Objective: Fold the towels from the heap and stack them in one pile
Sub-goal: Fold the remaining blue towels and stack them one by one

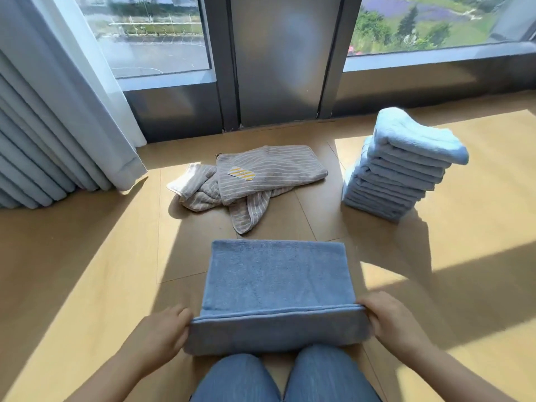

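Blue towel [275, 280] lies at centre on the wood floor [87, 271], spread flat toward 12 o'clock. Its near end is at 6 o'clock, just in front of the person's knees in jeans [240, 378]. Two hemmed edges run side by side across that near end, w/ a darker band of the same cloth below them reaching to the knees. L hand [162, 332] is at the towel's 8 o'clock corner, grip pinched on the hem end, fingers curled onto the cloth. R hand [388, 320] is at the 4 o'clock corner, grip likewise closed round that end, fingertips tucked under the edge, so can't tell how far they reach. Both hold the same edge, approx level w/ each other. At 12 o'clock from the towel, apart from it, sits the heap [246, 181]: grey towels w/ thin white stripes, crumpled, the top one partly flat, bearing a yellow-striped tag [242, 173]. At 1–2 o'clock, well apart from the heap, stands the pile [400, 175] of folded light-blue towels, many layers, leaning a bit, the top one set askew and overhanging to the right. At 10 o'clock a pale curtain [58, 111] hangs in pleats to the floor. Behind everything at 12 o'clock, a window [150, 33] w/ dark frame, road and greenery outside. Sun patches and shadows fall across the floor.
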`<state>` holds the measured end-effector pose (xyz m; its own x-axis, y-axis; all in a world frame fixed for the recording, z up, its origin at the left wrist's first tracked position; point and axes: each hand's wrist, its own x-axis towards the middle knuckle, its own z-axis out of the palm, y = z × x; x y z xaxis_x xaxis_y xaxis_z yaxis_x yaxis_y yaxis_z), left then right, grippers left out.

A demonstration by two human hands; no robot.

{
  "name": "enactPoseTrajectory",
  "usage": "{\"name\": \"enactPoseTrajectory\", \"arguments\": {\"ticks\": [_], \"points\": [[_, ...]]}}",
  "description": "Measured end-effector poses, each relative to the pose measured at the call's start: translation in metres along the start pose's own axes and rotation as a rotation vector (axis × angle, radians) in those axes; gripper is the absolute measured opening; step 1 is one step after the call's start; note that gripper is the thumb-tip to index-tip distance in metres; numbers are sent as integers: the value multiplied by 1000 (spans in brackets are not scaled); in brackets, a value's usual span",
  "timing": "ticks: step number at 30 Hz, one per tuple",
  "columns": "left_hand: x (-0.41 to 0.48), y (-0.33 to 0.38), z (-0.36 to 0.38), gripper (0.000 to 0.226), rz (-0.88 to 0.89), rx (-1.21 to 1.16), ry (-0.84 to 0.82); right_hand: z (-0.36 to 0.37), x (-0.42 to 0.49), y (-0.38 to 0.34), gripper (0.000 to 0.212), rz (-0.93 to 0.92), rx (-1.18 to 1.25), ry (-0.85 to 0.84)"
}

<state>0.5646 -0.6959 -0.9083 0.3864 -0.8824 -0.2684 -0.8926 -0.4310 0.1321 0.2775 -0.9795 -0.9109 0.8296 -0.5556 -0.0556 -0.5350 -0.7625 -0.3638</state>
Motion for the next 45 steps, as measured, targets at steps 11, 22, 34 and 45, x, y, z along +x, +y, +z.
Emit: {"name": "enactPoseTrajectory", "arguments": {"ticks": [11,22,34,45], "points": [[144,3,-26,35,-485,-629,229,5,112,27,30,522,402,122],[158,-16,17,12,-701,-1155,89,49,142,47,47,738,584,-34],[150,59,41,50,-102,-178,203,85,123,-52,55,180,65,129],[158,67,77,77,-322,-96,-8,121,121,-45,87,106,-234,-261]]}}
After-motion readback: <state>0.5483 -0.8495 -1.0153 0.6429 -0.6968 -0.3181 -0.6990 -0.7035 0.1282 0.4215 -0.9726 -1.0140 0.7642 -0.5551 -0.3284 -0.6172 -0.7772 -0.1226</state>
